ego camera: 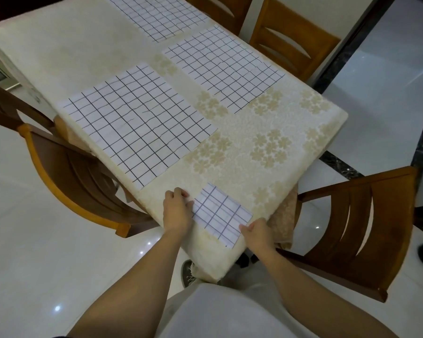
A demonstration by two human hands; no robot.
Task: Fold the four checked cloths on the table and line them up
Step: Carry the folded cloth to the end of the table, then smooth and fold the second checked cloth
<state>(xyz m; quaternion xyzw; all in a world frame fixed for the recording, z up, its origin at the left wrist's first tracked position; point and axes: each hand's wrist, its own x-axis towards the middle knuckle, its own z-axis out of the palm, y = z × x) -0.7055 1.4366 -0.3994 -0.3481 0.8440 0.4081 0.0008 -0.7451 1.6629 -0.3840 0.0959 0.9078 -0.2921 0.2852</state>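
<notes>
Item: folded cloth (221,213), one of four, is lying at the near corner of the table (83,57), close to its edge.

Left hand (177,208): bent fingers are held together, tips resting on the cloth's left edge; pinching or only pressing, I cannot tell.

Right hand (257,234): fingers are pinching the near right corner.

Unfolded cloths, three in all, are lying flat and apart: nearest cloth (142,123), middle cloth (225,69), far cloth (156,15).

Risks, as judged: the packet is sitting so near the corner that a careless tug could be sending it over the edge. The layers may be springing open if released unpressed, spoiling the line-up.
</notes>
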